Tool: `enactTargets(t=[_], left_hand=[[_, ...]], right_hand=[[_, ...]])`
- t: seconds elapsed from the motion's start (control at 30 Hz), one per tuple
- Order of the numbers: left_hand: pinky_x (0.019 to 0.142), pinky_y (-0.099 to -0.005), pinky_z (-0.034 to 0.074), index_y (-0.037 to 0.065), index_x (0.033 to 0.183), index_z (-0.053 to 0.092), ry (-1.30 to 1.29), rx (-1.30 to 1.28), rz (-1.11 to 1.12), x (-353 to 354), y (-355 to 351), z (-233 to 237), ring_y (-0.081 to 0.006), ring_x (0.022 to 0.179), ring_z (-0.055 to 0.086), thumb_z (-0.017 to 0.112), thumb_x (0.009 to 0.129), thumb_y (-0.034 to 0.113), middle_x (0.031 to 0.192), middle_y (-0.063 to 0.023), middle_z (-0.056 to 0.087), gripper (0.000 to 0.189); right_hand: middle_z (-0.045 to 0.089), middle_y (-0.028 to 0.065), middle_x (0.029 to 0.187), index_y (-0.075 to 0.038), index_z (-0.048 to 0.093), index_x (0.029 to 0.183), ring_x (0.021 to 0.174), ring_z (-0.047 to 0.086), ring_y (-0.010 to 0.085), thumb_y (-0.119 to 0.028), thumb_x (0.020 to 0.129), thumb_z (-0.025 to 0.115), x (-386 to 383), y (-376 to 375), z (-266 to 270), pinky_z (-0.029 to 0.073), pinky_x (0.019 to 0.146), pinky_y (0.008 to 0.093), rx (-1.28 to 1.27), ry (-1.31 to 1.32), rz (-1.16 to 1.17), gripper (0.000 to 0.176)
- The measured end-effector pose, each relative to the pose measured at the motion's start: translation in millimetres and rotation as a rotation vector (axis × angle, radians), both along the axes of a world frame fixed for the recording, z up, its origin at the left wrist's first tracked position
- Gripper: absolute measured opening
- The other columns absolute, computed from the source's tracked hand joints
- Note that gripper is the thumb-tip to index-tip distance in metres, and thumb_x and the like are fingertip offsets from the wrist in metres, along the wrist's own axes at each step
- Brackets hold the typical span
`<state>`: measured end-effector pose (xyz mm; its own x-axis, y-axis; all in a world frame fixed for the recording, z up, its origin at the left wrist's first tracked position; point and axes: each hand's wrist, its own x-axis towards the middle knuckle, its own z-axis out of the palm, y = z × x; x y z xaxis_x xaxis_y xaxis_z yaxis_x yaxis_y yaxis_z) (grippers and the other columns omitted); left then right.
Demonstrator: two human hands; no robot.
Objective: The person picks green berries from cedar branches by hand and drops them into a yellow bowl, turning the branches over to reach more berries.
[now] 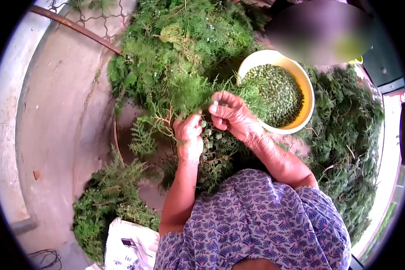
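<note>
My left hand (189, 135) is closed round a green leafy branch (168, 118) with thin brown stems. Close beside it, my right hand (231, 116) has its fingers curled, thumb near the index finger, with small pale green pieces at the fingertips. Round green cones (216, 140) show just below and between the hands. Behind my right hand stands a yellow bucket (307, 92), holding many small green cones (274, 90). Leafy sprigs overlap the bucket's left side.
A large heap of green branches (184, 40) lies ahead, another pile (342, 148) at the right and a smaller one (112, 202) at the lower left. A white sack (128, 245) lies at the bottom, a metal bar (76, 28) at the upper left. A blurred person is at the upper right.
</note>
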<state>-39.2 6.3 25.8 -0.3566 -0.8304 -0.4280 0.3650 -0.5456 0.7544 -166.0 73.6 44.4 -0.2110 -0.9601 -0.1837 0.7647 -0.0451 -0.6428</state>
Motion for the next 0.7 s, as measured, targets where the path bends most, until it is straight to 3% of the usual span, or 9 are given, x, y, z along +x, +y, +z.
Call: enactTargets(t=[0.1,0.27,0.33,0.4,0.47,0.5,0.53,0.6,0.7], left_hand=[[0.041,-0.0188,0.031,0.001,0.093,0.053,-0.111,0.019,0.13,-8,8,8,-0.0079,0.053,0.044,0.061,0.078,0.004,0.071,-0.002,0.053,0.017],[0.043,-0.0191,0.03,0.002,0.083,0.058,-0.042,-0.02,-0.051,2,1,8,-0.0068,0.052,0.041,0.067,0.075,0.01,0.07,-0.0017,0.054,0.014],[0.045,-0.0188,0.029,0.006,0.077,0.062,-0.033,-0.047,-0.081,3,1,2,-0.0054,0.052,0.039,0.07,0.075,0.017,0.068,0.0013,0.052,0.014],[0.047,-0.0209,0.036,0.003,0.077,0.062,0.015,-0.134,-0.067,2,0,-1,-0.0075,0.055,0.045,0.069,0.075,0.019,0.068,-0.0003,0.054,0.017],[0.047,-0.0214,0.037,0.002,0.078,0.061,0.034,-0.09,-0.048,0,2,8,-0.0087,0.056,0.048,0.068,0.076,0.016,0.069,-0.0021,0.056,0.016],[0.047,-0.0218,0.039,0.0,0.08,0.06,0.052,-0.047,-0.031,0,3,16,-0.0098,0.056,0.05,0.067,0.077,0.013,0.07,-0.0038,0.058,0.015],[0.047,-0.0223,0.04,-0.001,0.082,0.059,0.07,-0.003,-0.012,0,3,19,-0.011,0.057,0.052,0.066,0.078,0.01,0.072,-0.0055,0.059,0.013],[0.04,-0.0206,0.027,0.005,0.073,0.055,0.076,-0.141,-0.072,9,-3,4,-0.0068,0.046,0.041,0.067,0.078,0.012,0.059,0.0007,0.05,0.014],[0.044,-0.023,0.024,0.012,0.061,0.052,0.005,-0.075,-0.029,3,0,17,-0.0062,0.044,0.033,0.07,0.074,0.014,0.053,0.0053,0.042,0.022]], right_hand=[[0.056,0.0044,0.072,-0.006,0.052,0.097,0.058,0.057,0.0149,0.0,0.084,0.058,-4,6,-1,0.043,0.047,0.0251,0.047,-0.06,-0.011,0.016],[0.059,0.0046,0.082,-0.006,0.052,0.098,0.069,0.059,0.014,-0.005,0.082,0.063,-5,14,3,0.046,0.053,0.024,0.008,-0.03,0.028,0.019],[0.058,0.0033,0.083,-0.006,0.054,0.096,0.071,0.056,0.0107,-0.009,0.078,0.069,0,17,3,0.046,0.056,0.0221,0.05,0.389,0.109,0.024],[0.058,0.0013,0.081,-0.006,0.055,0.093,0.072,0.054,0.0092,-0.009,0.072,0.074,15,11,4,0.046,0.061,0.0222,0.004,0.521,0.04,0.028],[0.058,0.0006,0.088,-0.005,0.056,0.09,0.076,0.056,0.0113,-0.008,0.072,0.073,23,7,2,0.047,0.065,0.0228,0.041,1.175,-0.06,0.025],[0.059,0.0014,0.082,-0.005,0.057,0.087,0.068,0.055,0.0092,-0.008,0.076,0.07,23,2,-2,0.046,0.056,0.0217,-0.131,1.339,-0.168,0.018],[0.059,0.0014,0.082,-0.005,0.057,0.087,0.068,0.055,0.0092,-0.008,0.076,0.07,20,4,1,0.046,0.056,0.0217,-0.132,1.334,-0.162,0.018],[0.057,0.0017,0.072,-0.004,0.057,0.088,0.056,0.052,0.0068,-0.009,0.079,0.068,11,14,16,0.041,0.045,0.02,0.107,0.586,0.133,0.015],[0.055,0.0015,0.064,-0.003,0.057,0.09,0.048,0.046,0.0071,-0.011,0.081,0.066,10,24,13,0.033,0.039,0.0188,0.041,0.361,0.053,0.014]])
